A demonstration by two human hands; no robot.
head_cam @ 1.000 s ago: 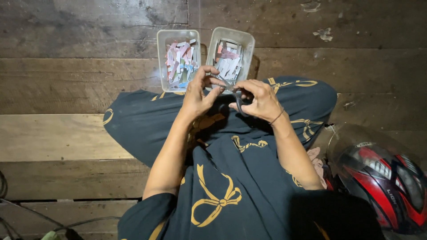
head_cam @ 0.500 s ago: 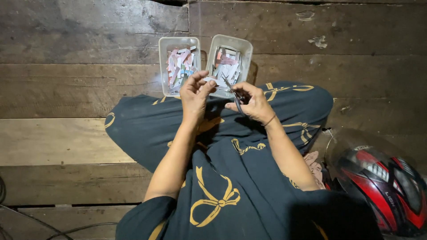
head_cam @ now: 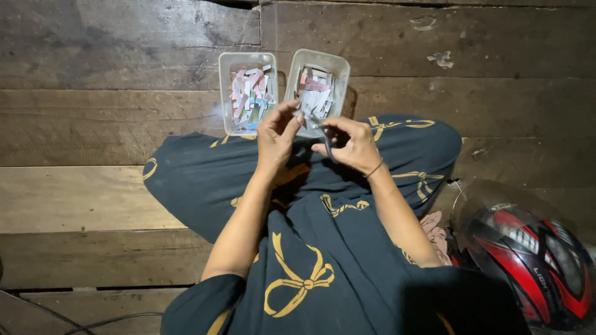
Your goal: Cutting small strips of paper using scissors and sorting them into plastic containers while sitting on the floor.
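left hand [head_cam: 276, 133] pinches small strip over lap, just below right tray [head_cam: 338, 65]; right hand [head_cam: 351, 142] clamped on dark tool [head_cam: 327, 144]. step: working strip at fingertips; steady pinch needed next.

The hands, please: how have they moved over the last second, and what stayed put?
The left hand and right hand have drawn slightly apart, the right still gripping a thin dark tool. The two clear trays of coloured slips and the helmet stayed where they were.
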